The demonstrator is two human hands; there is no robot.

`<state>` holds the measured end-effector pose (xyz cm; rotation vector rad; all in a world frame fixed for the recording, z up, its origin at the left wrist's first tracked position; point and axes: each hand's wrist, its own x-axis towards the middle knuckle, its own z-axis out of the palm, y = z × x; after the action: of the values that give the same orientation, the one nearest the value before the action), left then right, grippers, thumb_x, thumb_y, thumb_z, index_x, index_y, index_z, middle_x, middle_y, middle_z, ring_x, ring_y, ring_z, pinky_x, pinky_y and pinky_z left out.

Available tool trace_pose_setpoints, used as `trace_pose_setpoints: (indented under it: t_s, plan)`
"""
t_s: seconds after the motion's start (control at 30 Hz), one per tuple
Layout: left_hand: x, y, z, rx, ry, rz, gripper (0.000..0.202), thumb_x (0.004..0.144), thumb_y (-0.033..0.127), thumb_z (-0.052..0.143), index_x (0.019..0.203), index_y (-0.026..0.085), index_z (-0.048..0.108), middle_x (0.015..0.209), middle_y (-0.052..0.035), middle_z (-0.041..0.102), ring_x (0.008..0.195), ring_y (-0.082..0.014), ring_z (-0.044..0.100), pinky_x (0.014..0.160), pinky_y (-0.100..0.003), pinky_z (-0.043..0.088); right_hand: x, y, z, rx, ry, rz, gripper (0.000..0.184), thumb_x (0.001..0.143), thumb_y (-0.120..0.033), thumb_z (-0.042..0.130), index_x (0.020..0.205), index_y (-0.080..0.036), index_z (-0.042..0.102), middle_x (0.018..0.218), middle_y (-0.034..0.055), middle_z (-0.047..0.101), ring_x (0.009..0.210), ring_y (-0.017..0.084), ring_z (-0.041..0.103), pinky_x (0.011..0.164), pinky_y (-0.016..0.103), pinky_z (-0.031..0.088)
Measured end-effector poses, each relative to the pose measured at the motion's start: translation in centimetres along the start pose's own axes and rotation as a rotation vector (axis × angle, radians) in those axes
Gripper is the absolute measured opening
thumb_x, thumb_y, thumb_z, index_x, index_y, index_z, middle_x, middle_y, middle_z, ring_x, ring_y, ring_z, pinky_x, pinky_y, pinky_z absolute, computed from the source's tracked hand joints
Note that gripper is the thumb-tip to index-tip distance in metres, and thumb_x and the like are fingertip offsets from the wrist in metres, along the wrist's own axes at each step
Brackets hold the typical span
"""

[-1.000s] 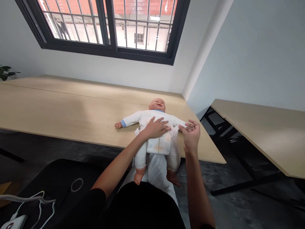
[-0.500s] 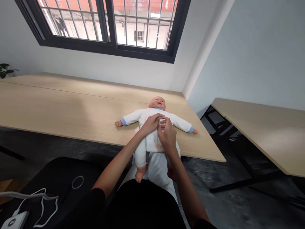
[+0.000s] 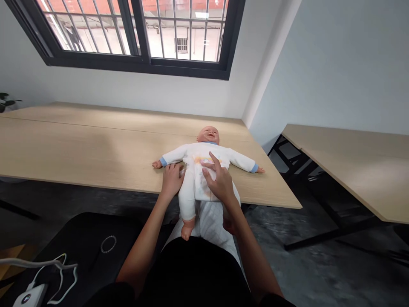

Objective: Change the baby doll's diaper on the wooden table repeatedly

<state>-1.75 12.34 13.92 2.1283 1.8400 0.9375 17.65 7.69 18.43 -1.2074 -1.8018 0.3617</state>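
Note:
A baby doll (image 3: 208, 135) in a white suit with blue cuffs lies on its back, arms spread, legs hanging past the table edge. Around its hips is a white diaper (image 3: 200, 187) with a coloured band at the waist. My left hand (image 3: 172, 179) rests at the diaper's left side, fingers bent and closed on what looks like its pale side edge. Over the diaper's front lies my right hand (image 3: 221, 182), index finger stretched out and thumb apart, touching it but holding nothing. The doll's right-side leg is mostly hidden behind my right arm.
The doll lies near the right end of a wooden table (image 3: 96, 149) below a barred window (image 3: 185, 38). A second table (image 3: 351, 166) stands to the right across a gap. On a black chair (image 3: 86, 256) at left are a bracelet (image 3: 108, 244) and a white device (image 3: 32, 295) with cables.
My hands were together at the diaper's waist. The left has moved left and down to its side; the right has opened and stays over the front, uncovering the coloured band.

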Motion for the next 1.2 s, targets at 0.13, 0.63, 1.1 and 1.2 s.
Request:
trace_pose_setpoints:
  t_s: [0.13,0.63,1.1,1.2]
  plan:
    - [-0.1,0.7,-0.3,0.035,-0.050,-0.027,0.010,0.089,0.026,0.056,0.086,0.019,0.063,0.107,-0.0138,0.066,0.111,-0.0351,0.053,0.093,-0.048,0.045,-0.1,0.2,0.1,-0.006,0.014,-0.049,0.057,0.097,-0.038,0.047,0.150,-0.019,0.038,0.115,0.0077,0.073,0.127,0.026,0.059,0.118,0.052,0.031]
    - [-0.6,-3.7,-3.1,-0.250,-0.254,0.331,0.023,0.085,0.040,0.057,0.094,0.020,0.060,0.107,-0.0098,0.064,0.107,-0.0276,0.057,0.099,-0.043,0.046,-0.3,0.7,0.5,0.019,0.070,-0.031,0.054,0.097,-0.041,0.051,0.148,-0.024,0.044,0.114,0.0089,0.073,0.115,0.033,0.065,0.108,0.055,0.046]
    - [0.0,-5.2,-4.3,-0.354,-0.196,0.177,0.034,0.074,0.049,0.074,0.080,0.017,0.067,0.080,-0.0055,0.065,0.080,-0.0218,0.055,0.075,-0.032,0.043,-0.5,0.7,0.6,-0.032,0.091,-0.049,0.039,0.098,-0.035,0.049,0.133,-0.019,0.058,0.117,0.0078,0.072,0.114,0.028,0.065,0.104,0.049,0.048]
    - [0.4,-5.4,-3.7,-0.474,-0.143,0.110,0.030,0.071,0.045,0.076,0.077,0.016,0.070,0.078,-0.0057,0.065,0.078,-0.0212,0.055,0.073,-0.031,0.043,-0.5,0.7,0.6,-0.025,0.087,-0.036,0.040,0.097,-0.035,0.051,0.134,-0.019,0.057,0.118,0.0098,0.072,0.114,0.030,0.065,0.104,0.049,0.048]
